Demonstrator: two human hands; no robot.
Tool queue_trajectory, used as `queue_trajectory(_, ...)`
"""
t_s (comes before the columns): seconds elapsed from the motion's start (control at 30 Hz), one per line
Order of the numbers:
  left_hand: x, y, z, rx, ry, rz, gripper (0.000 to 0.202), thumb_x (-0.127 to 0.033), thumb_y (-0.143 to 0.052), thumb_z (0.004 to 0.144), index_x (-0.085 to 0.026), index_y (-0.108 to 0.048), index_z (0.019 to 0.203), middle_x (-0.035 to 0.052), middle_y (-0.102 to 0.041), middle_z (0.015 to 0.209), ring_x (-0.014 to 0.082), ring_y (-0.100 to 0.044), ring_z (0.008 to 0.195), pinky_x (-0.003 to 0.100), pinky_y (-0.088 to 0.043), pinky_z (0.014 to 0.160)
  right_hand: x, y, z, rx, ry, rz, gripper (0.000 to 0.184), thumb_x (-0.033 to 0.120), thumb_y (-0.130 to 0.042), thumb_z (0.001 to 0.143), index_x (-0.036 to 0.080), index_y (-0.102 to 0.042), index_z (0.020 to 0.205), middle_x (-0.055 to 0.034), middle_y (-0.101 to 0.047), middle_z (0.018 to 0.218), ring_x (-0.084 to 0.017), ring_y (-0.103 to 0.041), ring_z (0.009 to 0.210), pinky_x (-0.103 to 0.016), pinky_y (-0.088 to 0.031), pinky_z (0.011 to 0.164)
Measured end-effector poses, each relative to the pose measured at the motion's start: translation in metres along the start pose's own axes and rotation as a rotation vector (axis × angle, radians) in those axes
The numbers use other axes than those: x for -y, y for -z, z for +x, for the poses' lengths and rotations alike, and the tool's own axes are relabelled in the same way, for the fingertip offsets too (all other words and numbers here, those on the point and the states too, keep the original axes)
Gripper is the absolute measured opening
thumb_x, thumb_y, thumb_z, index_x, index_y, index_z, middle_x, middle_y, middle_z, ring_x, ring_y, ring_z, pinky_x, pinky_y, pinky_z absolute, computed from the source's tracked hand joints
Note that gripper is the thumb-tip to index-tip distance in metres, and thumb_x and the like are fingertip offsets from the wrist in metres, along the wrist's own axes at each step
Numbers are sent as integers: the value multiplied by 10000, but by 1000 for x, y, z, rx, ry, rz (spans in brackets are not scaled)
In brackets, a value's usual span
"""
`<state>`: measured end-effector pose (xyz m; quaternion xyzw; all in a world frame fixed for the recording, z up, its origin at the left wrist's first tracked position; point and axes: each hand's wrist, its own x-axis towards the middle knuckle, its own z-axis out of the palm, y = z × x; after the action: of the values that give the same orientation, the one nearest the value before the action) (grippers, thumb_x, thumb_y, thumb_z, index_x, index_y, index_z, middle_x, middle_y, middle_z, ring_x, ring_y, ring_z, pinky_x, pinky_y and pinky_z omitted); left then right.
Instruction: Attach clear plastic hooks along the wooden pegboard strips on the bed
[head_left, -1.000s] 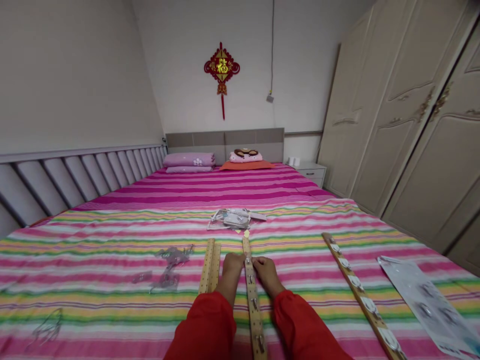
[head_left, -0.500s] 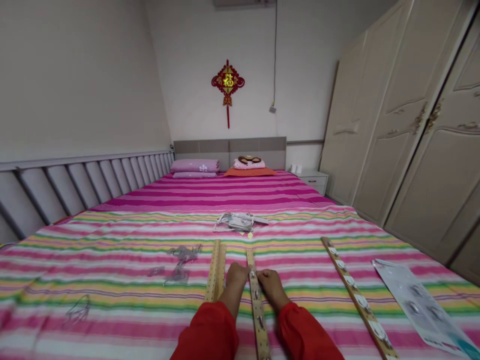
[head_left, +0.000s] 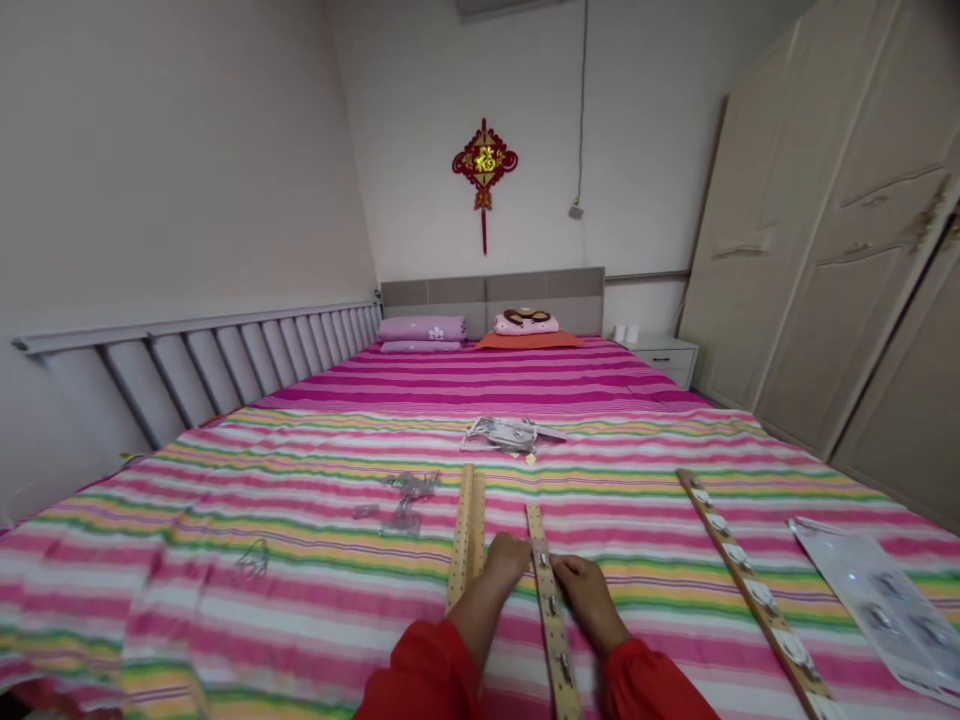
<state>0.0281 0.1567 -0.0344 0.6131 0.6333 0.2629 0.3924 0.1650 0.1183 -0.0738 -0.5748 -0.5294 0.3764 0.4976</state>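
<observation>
A narrow wooden strip (head_left: 556, 640) with rows of small holes lies lengthwise before me, with several small metal fittings along it. My left hand (head_left: 507, 558) is closed at the strip's left edge, fingertips against it beside the farthest fitting (head_left: 543, 559). At the opposite edge, my right hand (head_left: 589, 595) is closed in a pinch by the same fitting; what its fingertips hold is hidden. Left of my left hand lie two more perforated wooden strips (head_left: 462, 540), side by side, without fittings.
A strip with white hooks (head_left: 760, 594) lies at right, beside a clear blister pack (head_left: 877, 605). Crumpled clear bags (head_left: 405, 500) and a thin wire-like item (head_left: 253, 560) lie left. Farther off is a plastic packet (head_left: 510, 434). The striped bed has a side rail (head_left: 247, 345).
My view has turned slightly left, so everything appears farther right. Both hands stay at the farthest fitting, with only slight finger movement.
</observation>
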Motion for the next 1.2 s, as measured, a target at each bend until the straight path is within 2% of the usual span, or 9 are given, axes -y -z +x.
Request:
queue_trajectory(0.07, 2, 22, -4, -60, -43, -14, 230, -270, -512, 773, -135, -685, 702, 86, -708, 764, 209, -644, 782, 274, -456, 675, 4, 2, -2, -1, -3, 28, 432, 574, -534, 643, 175, -595, 491, -7, -522, 488, -165, -454, 532, -279, -358, 525)
queue_trajectory(0.17, 19, 71, -10, -216, -119, -31, 269, -171, -444, 796, -150, -678, 927, 71, -693, 996, 170, -616, 942, 261, -452, 816, 7, 3, -4, -12, -10, 80, 465, 621, -536, 649, 187, -545, 483, 23, -438, 473, -149, -398, 518, -278, -324, 518)
queue_trajectory(0.27, 49, 119, -19, -575, -221, 102, 262, -92, -462, 748, -136, -665, 907, 86, -663, 973, 184, -599, 918, 298, -452, 837, 8, 3, -4, -21, -14, 124, 484, 652, -552, 639, 189, -528, 500, 34, -408, 491, -142, -376, 527, -275, -309, 521)
queue_trajectory(0.33, 71, 139, -25, -647, -238, 259, 225, -106, -466, 765, -150, -658, 874, 79, -644, 928, 191, -588, 861, 303, -459, 781, 8, 2, -4, -32, -16, 128, 497, 665, -558, 638, 189, -522, 501, 34, -404, 498, -141, -372, 531, -274, -303, 523)
queue_trajectory(0.5, 104, 151, -32, -580, -296, 552, 292, -62, -465, 762, -168, -635, 974, 76, -615, 987, 192, -570, 910, 276, -436, 768, 9, 1, -5, -62, -4, 166, 513, 680, -562, 651, 203, -478, 484, 45, -365, 490, -133, -344, 516, -272, -280, 505)
queue_trajectory(0.73, 103, 156, -27, -551, -264, 668, 232, -177, -433, 857, -207, -661, 886, 54, -620, 928, 179, -567, 848, 265, -396, 707, 6, 2, -7, -57, -28, 195, 497, 661, -535, 699, 193, -550, 533, 47, -386, 494, -126, -341, 489, -270, -265, 488)
queue_trajectory(0.87, 98, 163, -25, -623, -256, 355, 186, -261, -498, 822, -209, -676, 834, 37, -646, 903, 181, -586, 849, 270, -420, 722, 5, 2, -6, -64, -36, 208, 486, 645, -547, 695, 180, -596, 561, 47, -400, 493, -127, -355, 490, -269, -273, 488)
queue_trajectory(1.03, 85, 170, -21, -697, -103, -303, 180, -282, -666, 669, -136, -700, 767, 40, -692, 737, 192, -622, 750, 283, -470, 695, 9, 3, -7, -96, -13, 209, 489, 645, -562, 677, 178, -619, 545, 45, -418, 478, -134, -381, 492, -274, -300, 500)
queue_trajectory(1.2, 66, 169, -26, -578, 133, -951, 91, -133, -731, 645, -132, -679, 718, -19, -645, 574, 79, -574, 505, 159, -405, 445, 9, 3, -7, -110, -1, 210, 495, 645, -566, 672, 173, -636, 542, 36, -446, 473, -135, -397, 484, -275, -306, 489)
